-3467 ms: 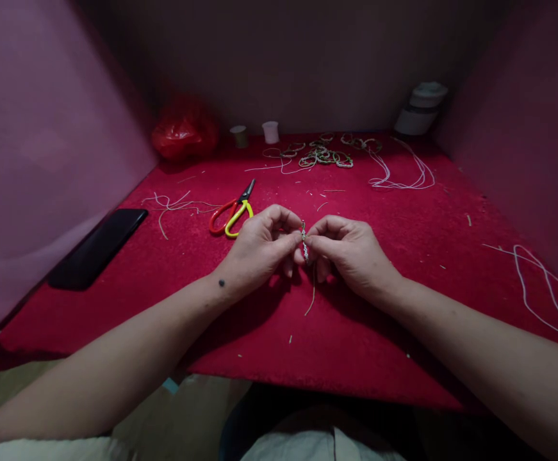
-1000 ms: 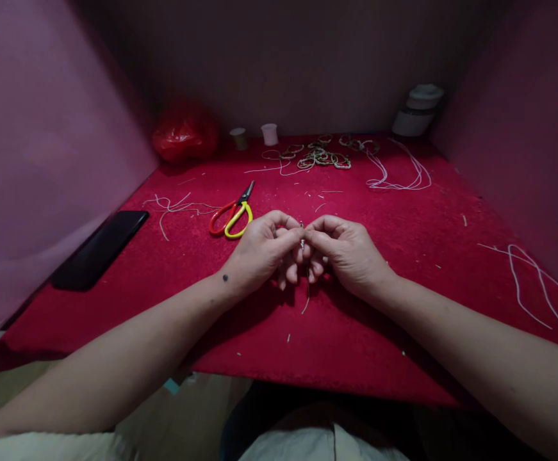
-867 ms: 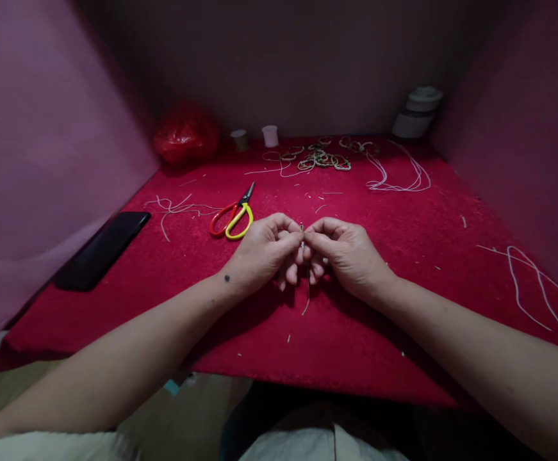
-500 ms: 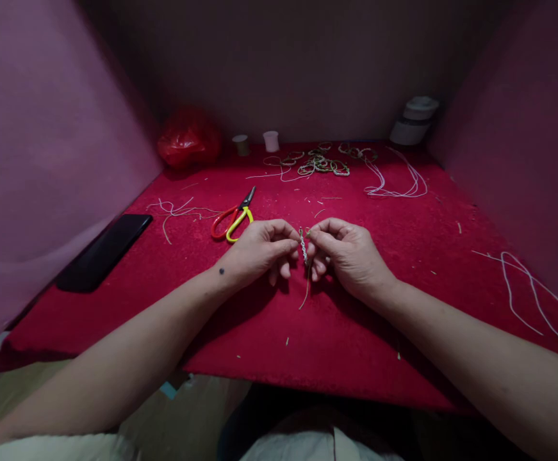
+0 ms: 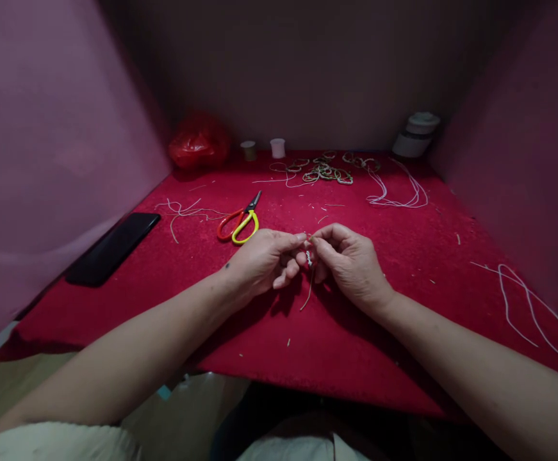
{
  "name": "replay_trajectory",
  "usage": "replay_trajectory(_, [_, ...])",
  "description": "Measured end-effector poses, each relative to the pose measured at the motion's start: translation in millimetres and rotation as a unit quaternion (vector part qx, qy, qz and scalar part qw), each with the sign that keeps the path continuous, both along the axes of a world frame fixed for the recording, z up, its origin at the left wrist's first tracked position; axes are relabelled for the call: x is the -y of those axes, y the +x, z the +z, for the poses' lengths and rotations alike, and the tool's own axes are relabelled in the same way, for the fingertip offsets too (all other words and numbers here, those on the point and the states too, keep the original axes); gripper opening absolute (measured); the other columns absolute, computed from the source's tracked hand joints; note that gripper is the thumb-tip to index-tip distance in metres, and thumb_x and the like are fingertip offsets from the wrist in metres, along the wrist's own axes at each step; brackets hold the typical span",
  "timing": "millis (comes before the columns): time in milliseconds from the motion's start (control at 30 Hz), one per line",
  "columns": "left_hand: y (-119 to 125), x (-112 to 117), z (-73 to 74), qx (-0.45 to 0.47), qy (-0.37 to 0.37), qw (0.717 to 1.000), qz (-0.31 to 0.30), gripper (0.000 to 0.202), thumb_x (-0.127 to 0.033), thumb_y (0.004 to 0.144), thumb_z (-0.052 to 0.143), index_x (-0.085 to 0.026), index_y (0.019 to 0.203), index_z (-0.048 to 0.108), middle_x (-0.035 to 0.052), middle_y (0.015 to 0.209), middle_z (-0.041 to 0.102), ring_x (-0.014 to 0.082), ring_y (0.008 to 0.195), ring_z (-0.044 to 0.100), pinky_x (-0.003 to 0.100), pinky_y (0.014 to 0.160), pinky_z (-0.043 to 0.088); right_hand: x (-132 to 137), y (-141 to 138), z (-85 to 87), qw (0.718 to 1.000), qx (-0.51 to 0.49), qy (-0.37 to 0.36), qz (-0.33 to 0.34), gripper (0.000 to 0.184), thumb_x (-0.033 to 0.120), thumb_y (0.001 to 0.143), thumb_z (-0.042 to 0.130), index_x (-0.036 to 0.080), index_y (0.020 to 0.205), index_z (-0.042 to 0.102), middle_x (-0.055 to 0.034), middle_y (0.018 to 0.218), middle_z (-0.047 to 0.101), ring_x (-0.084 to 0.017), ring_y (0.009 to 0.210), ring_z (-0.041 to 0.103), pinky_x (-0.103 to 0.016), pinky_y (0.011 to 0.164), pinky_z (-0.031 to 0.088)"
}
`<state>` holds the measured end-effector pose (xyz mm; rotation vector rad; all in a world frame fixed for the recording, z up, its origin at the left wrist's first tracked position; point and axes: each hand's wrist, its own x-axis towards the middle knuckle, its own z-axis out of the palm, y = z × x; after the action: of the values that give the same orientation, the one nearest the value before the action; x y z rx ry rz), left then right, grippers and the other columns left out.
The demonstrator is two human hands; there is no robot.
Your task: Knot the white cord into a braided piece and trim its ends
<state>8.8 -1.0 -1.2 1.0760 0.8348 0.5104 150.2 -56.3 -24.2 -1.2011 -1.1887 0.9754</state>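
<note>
Between my two hands is a small braided cord (image 5: 309,258), pale and green, with a loose thin tail (image 5: 307,299) hanging down over the red cloth. My left hand (image 5: 271,259) pinches its upper part between thumb and forefinger, with the other fingers curled beneath. My right hand (image 5: 346,262) is also closed, thumb against forefinger, on a green end of the cord beside the left fingertips. The fingers hide much of the braid. Left of my left hand lie scissors (image 5: 240,221) with one red and one yellow handle, blades pointing away.
A black phone (image 5: 113,250) lies at the left edge. Across the back are a red plastic bag (image 5: 200,144), two spools (image 5: 277,148), a pile of braided cord loops (image 5: 329,171) and a white container (image 5: 416,136). Loose white cords (image 5: 531,298) lie on the right; scraps dot the red cloth (image 5: 355,365).
My left thumb has slid up over the top of the braid, now covering it. Both hands have come closer at the fingertips. The view has shifted slightly.
</note>
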Motion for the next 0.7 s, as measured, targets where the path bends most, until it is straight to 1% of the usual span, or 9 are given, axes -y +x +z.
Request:
replay_trajectory(133, [-0.3,-3.0,-1.5,0.012,0.013,1.0,-0.004,0.027,-0.024,0.085,0.055,-0.013,0.06,0.057,-0.0027,0.041,0.048,0.0042,0.027,0.036,0.015,0.027,0.025,2.1,-1.4,-1.0,0.999,0.022,-0.005,0.022,0.016,0.03,0.086,0.056,0.019,0.074,0.054,0.0062,0.048,0.055,-0.007,0.037,0.049,-0.02,0.039,0.037])
replay_trajectory(300, [0.3,-4.6,0.7,0.02,0.033,0.999,0.013,0.019,-0.018,0.081,0.057,-0.012,0.063,0.057,-0.0024,0.05,0.056,0.003,0.028,0.041,0.015,0.026,0.026,2.1,-1.6,-3.5,0.999,0.03,-0.005,0.036,0.017,0.032,0.086,0.057,0.019,0.076,0.055,0.0061,0.048,0.055,-0.007,0.037,0.049,-0.02,0.039,0.038])
replay_trajectory(367, [0.5,-4.6,1.5,0.019,0.042,0.999,0.011,0.02,-0.016,0.081,0.057,-0.013,0.062,0.056,-0.0022,0.052,0.057,0.003,0.028,0.042,0.015,0.026,0.026,1.9,-1.3,-3.9,0.999,0.028,-0.007,0.041,0.017,0.032,0.086,0.058,0.018,0.076,0.056,0.0062,0.048,0.054,-0.007,0.037,0.049,-0.02,0.039,0.038])
replay_trajectory(500, [-0.4,-4.9,2.1,-0.002,0.044,0.999,0.003,0.021,-0.019,0.083,0.057,-0.014,0.062,0.054,-0.0038,0.049,0.055,0.0031,0.027,0.041,0.015,0.026,0.026,2.5,-1.2,-2.4,0.998,0.023,-0.012,0.056,0.016,0.03,0.085,0.057,0.018,0.075,0.055,0.0067,0.048,0.054,-0.007,0.037,0.049,-0.02,0.039,0.038])
replay_trajectory(600, [-1.3,-5.2,2.4,-0.015,0.048,0.999,0.013,0.017,-0.02,0.081,0.06,-0.015,0.066,0.055,-0.006,0.048,0.051,0.0027,0.027,0.041,0.015,0.027,0.026,3.4,-1.7,-0.9,0.997,0.024,-0.019,0.07,0.013,0.028,0.085,0.055,0.018,0.076,0.055,0.007,0.047,0.053,-0.007,0.037,0.049,-0.019,0.039,0.038])
replay_trajectory(700, [-1.9,-5.3,3.4,-0.017,0.061,0.998,0.018,0.017,-0.02,0.08,0.061,-0.014,0.066,0.055,-0.0061,0.049,0.051,0.0014,0.028,0.039,0.014,0.027,0.025,4.0,-2.1,-0.6,0.996,0.028,-0.024,0.082,0.011,0.026,0.084,0.054,0.018,0.077,0.055,0.0069,0.049,0.053,-0.007,0.037,0.049,-0.019,0.038,0.038])
